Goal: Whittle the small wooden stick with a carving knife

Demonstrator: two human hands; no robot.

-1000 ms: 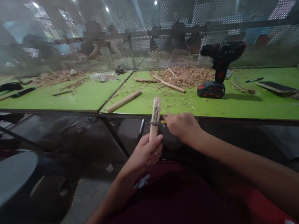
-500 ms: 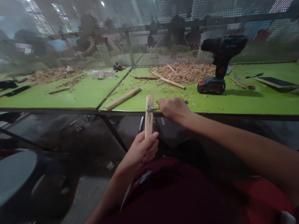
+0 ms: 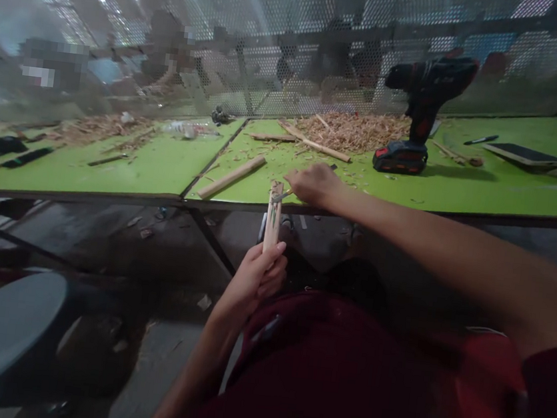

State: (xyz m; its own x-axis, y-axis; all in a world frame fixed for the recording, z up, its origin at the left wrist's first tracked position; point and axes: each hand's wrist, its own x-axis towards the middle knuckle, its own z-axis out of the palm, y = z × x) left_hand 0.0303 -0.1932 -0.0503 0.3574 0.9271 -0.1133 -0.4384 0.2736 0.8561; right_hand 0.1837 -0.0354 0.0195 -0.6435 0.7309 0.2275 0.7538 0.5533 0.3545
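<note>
My left hand [image 3: 262, 273] is wrapped round the lower end of a pale wooden stick [image 3: 272, 225], which stands nearly upright at the table's front edge. Green marks run along the stick's upper part. My right hand [image 3: 315, 185] is closed round a small knife [image 3: 282, 196]; its thin blade touches the stick near the top. Most of the knife's handle is hidden in the fingers.
On the green table [image 3: 512, 192] are a cordless drill [image 3: 420, 111], wood shavings [image 3: 362, 131], a loose stick [image 3: 232, 177], a pen [image 3: 481, 139] and a phone [image 3: 525, 154]. A grey stool [image 3: 8, 326] stands lower left. People are behind the mesh screen.
My right hand has risen slightly and shifted left, and the blade now shows against the stick. My left hand and the stick have moved slightly left. The view has shifted a little.
</note>
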